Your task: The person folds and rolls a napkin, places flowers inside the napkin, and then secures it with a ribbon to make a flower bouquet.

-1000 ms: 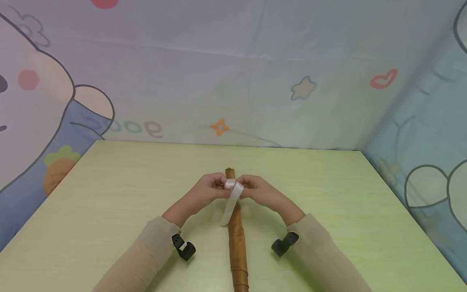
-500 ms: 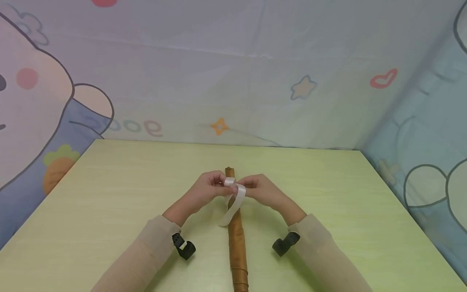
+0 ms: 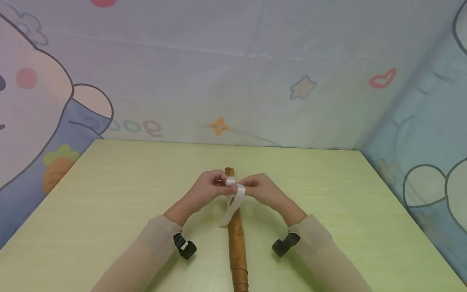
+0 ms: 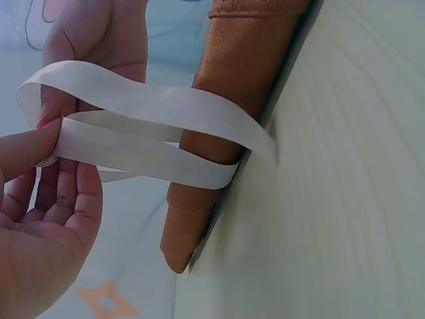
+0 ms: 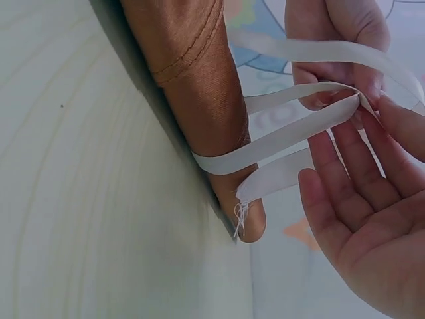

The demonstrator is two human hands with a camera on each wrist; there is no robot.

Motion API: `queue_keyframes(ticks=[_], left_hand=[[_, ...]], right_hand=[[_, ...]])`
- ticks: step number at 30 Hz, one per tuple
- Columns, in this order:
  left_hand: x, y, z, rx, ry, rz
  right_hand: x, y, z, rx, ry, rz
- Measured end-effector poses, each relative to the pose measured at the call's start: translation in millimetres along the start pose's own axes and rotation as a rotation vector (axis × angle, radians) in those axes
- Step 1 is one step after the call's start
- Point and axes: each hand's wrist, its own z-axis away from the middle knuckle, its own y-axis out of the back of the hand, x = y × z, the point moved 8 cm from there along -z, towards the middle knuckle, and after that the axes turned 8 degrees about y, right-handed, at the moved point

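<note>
A long roll of brown satiny cloth (image 3: 237, 243) with stitched seams runs away from me and narrows at its far end. Round that narrow part passes a white satin ribbon (image 3: 238, 198), its bands drawn out toward both hands. My left hand (image 3: 206, 188) pinches the ribbon between thumb and fingers, just left of the roll. From the other side, my right hand (image 3: 264, 190) pinches it too, fingertips meeting the left ones. One ribbon tail (image 4: 153, 100) arches over and hangs down across the roll. Another end (image 5: 279, 176), frayed into threads, shows in the right wrist view.
The roll lies on a pale yellow-green wooden table (image 3: 127, 182). Behind the table's far edge hangs a cloth backdrop (image 3: 182, 81) printed with cartoon figures. Black wrist cameras (image 3: 187, 249) sit at both cuffs.
My left thumb has come in over the ribbon where the hands meet. The ribbon's hanging tail has bowed outward to the right, and its strands have spread apart. The roll stays put.
</note>
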Motion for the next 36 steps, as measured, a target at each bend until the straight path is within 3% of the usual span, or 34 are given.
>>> queue_keyframes(ticks=[9, 19, 36], left_hand=[[4.7, -2.1, 4.0, -0.012, -0.013, -0.021], [1.7, -1.8, 4.0, -0.03, 0.002, -0.03], [-5.0, -1.2, 3.0, -0.072, 0.034, -0.007]], right_hand=[[-1.7, -4.4, 2.2, -0.041, -0.065, -0.071], [0.1, -9.6, 3.4, -0.085, -0.058, -0.173], [2.7, -12.0, 3.6, -0.09, -0.05, -0.133]])
